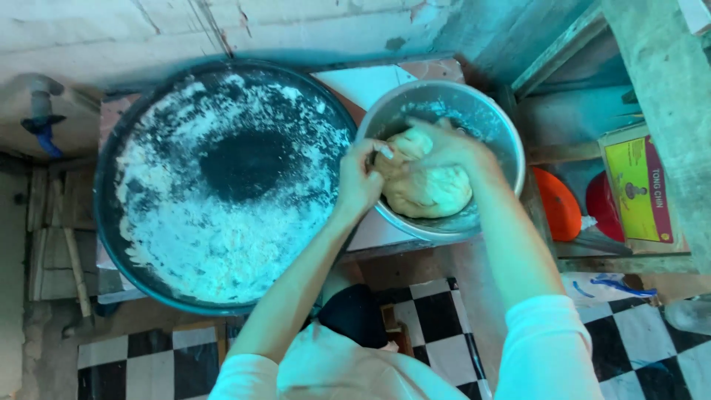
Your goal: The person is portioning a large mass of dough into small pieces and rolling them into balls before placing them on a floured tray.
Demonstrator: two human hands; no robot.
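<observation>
Dough [429, 194] in the steel bowl [498, 127] on the bench, beside the floured pan [222, 244]: my left grip [361, 178] pinches its edge, my right grip [444, 146] presses on top; kneading step, next a firm fold

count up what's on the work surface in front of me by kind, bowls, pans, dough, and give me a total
Wide dark pans dusted with flour: 1
Metal bowls: 1
Lumps of dough: 1, in the bowl, with the left hand and right hand on it
Total: 3
</observation>
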